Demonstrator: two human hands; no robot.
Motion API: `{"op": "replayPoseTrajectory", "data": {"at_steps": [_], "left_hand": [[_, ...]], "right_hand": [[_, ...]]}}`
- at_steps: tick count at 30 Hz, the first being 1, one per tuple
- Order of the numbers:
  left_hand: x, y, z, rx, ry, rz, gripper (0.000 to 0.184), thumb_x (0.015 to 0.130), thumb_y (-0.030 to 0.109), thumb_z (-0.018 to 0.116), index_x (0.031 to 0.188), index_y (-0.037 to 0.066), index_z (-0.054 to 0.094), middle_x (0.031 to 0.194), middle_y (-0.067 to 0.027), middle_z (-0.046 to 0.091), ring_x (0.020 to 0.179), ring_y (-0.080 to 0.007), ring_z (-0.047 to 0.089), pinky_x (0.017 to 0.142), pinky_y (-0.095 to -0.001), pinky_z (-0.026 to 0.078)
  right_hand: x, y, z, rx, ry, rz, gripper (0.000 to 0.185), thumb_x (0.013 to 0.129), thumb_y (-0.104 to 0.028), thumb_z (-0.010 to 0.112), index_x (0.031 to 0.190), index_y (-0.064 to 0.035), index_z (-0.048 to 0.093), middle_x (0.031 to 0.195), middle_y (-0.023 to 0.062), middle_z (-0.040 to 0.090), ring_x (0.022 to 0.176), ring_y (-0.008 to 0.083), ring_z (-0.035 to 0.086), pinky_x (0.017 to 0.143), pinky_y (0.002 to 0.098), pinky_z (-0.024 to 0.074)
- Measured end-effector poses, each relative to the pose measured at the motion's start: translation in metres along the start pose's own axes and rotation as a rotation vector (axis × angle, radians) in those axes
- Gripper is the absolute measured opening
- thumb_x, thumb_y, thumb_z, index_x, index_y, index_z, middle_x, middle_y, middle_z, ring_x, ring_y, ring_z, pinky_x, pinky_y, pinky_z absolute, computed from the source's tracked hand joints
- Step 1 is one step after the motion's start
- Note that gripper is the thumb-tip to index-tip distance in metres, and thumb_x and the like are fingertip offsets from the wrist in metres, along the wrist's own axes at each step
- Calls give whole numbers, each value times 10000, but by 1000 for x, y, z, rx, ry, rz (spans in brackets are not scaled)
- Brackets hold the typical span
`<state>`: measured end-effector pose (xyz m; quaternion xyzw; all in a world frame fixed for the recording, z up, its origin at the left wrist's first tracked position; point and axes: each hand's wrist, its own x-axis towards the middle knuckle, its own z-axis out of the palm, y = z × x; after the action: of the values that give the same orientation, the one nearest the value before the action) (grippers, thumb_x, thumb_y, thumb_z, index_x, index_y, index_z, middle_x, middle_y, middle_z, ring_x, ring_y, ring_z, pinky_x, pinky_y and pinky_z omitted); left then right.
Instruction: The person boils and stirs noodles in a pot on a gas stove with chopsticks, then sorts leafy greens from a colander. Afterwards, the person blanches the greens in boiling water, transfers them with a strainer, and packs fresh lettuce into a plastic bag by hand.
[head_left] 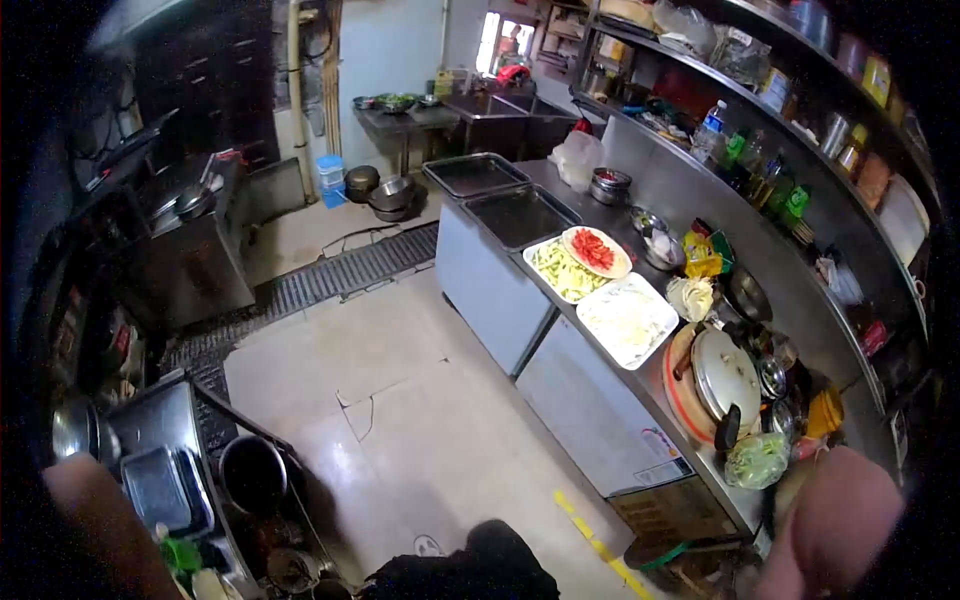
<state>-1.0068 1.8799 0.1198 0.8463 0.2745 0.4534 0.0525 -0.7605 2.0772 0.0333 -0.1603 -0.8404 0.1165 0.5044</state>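
Note:
My left hand (105, 525) is a blurred shape close to the camera at the lower left, in front of a metal counter with a square steel tray (157, 488). At the lower right my right hand (838, 525) also looms close and blurred, overlapping the counter's near end. Its nearest items in the picture are a bagged green vegetable (757, 461) and a lidded pressure cooker (725, 372). The fingers of both hands cannot be made out, and no held object shows.
A steel counter over white cabinets (590, 400) runs along the right, bearing a white tray of pale slices (628, 322), a plate of chopped red pieces (598, 250) and dark trays (522, 217). Bottles crowd the shelves (740, 40) above. A floor drain grate (330, 275) crosses the tiles.

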Motion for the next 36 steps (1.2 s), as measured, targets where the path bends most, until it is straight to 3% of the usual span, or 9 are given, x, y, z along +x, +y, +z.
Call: {"op": "replayPoseTrajectory", "data": {"at_steps": [12, 22, 28, 36], "left_hand": [[47, -234, -104, 255, -39, -155, 296, 909, 239, 499, 1094, 12, 540, 962, -95, 586, 879, -196, 558, 819, -307, 454], [72, -415, -204, 545, 123, -392, 272, 915, 228, 487, 1065, 9, 549, 934, -94, 587, 862, -199, 557, 815, -308, 453], [61, -562, -257, 533, 156, -364, 260, 919, 221, 481, 1048, 8, 555, 917, -93, 587, 852, -202, 557, 812, -309, 453], [79, -795, -370, 370, 87, -164, 247, 924, 212, 471, 1026, 6, 562, 895, -93, 587, 839, -204, 556, 809, -309, 453]], "right_hand": [[175, 223, 202, 160, -13, -49, 374, 787, -275, 599, 1097, -74, 548, 1057, 94, 590, 962, 193, 575, 829, 369, 450], [384, 350, 358, 279, -57, -272, 413, 793, -308, 607, 1133, -83, 538, 1083, 105, 588, 959, 207, 583, 824, 389, 457], [467, 418, 413, 145, 19, -355, 437, 798, -328, 611, 1154, -88, 531, 1099, 112, 586, 957, 215, 588, 822, 401, 461], [593, 473, 456, -245, 246, -521, 470, 803, -355, 617, 1183, -95, 523, 1120, 121, 584, 955, 226, 594, 818, 418, 467]]}}
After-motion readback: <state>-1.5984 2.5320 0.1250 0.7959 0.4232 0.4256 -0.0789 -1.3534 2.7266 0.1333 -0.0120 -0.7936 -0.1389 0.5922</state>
